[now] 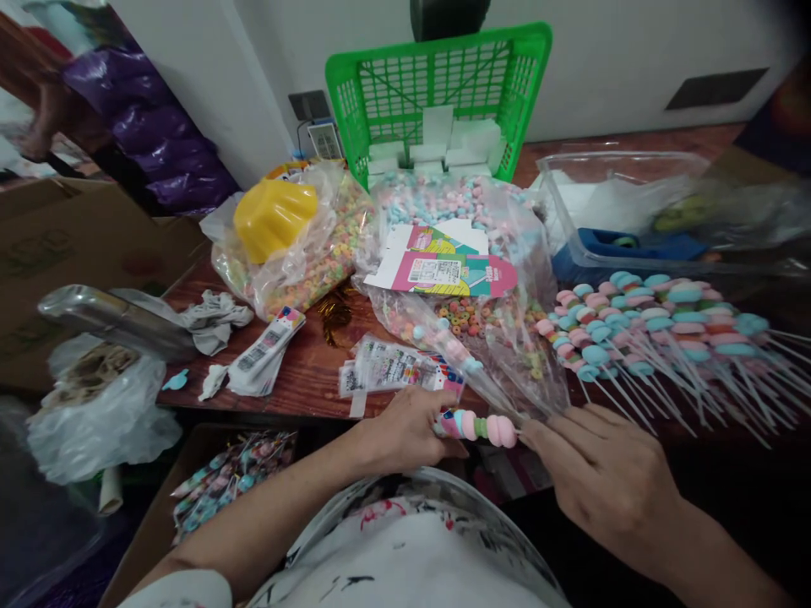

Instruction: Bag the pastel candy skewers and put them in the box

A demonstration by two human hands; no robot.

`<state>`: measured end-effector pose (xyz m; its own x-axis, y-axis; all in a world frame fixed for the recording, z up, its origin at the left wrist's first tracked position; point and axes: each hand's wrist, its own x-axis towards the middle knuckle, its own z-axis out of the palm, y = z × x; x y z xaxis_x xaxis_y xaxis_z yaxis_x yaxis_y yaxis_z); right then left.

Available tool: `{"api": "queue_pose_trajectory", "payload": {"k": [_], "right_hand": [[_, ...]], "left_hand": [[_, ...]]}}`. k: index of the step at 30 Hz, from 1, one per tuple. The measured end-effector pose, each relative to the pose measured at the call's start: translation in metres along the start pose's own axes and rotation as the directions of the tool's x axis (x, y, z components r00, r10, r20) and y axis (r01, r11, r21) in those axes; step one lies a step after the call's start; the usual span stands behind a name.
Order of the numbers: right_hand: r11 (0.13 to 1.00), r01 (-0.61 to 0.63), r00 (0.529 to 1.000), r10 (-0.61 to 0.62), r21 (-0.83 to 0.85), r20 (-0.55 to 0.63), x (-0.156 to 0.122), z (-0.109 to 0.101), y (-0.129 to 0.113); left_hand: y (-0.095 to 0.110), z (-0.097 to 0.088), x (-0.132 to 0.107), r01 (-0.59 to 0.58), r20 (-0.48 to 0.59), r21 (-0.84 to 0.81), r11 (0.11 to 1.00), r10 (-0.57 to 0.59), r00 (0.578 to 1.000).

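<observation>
Close to my body is a marshmallow skewer (pixel 500 431) with pink and green pieces, its left end inside a printed clear plastic sleeve (pixel 449 422). My left hand (pixel 405 429) is closed around the sleeve at that end. My right hand (pixel 612 473) pinches the skewer's stick at the other end. Just beyond my hands, several flat printed sleeves (pixel 396 369) lie at the table edge. Another marshmallow skewer (pixel 453 346) lies on the plastic bag behind them. To the right is a pile of marshmallow skewers (pixel 672 325), sticks toward me.
A green basket (pixel 437 42) with white cards stands at the back. Bags of candy rings (pixel 329 266) and marshmallows (pixel 443 198) lie before it. At left are a steel flask (pixel 120 317) and a sleeve stack (pixel 264 355); below, a box holds wrapped skewers (pixel 237 473). A clear tub (pixel 570 203) sits right.
</observation>
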<state>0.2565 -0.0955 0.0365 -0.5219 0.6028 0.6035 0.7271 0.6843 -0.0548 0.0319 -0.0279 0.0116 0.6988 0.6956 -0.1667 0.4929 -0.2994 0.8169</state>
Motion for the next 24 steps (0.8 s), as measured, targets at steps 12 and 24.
{"api": "queue_pose_trajectory", "payload": {"k": [12,24], "right_hand": [[0.991,0.121,0.992,-0.123,-0.051,-0.04,-0.024,-0.008,-0.005],[0.986,0.166,0.985,-0.164,-0.03,0.06,0.009,-0.007,-0.011]], "left_hand": [[-0.004,-0.003,0.003,0.133,0.191,-0.437,0.89,-0.053,0.98],[0.004,0.004,0.004,0.129,0.287,-0.389,0.912,-0.013,0.958]]}}
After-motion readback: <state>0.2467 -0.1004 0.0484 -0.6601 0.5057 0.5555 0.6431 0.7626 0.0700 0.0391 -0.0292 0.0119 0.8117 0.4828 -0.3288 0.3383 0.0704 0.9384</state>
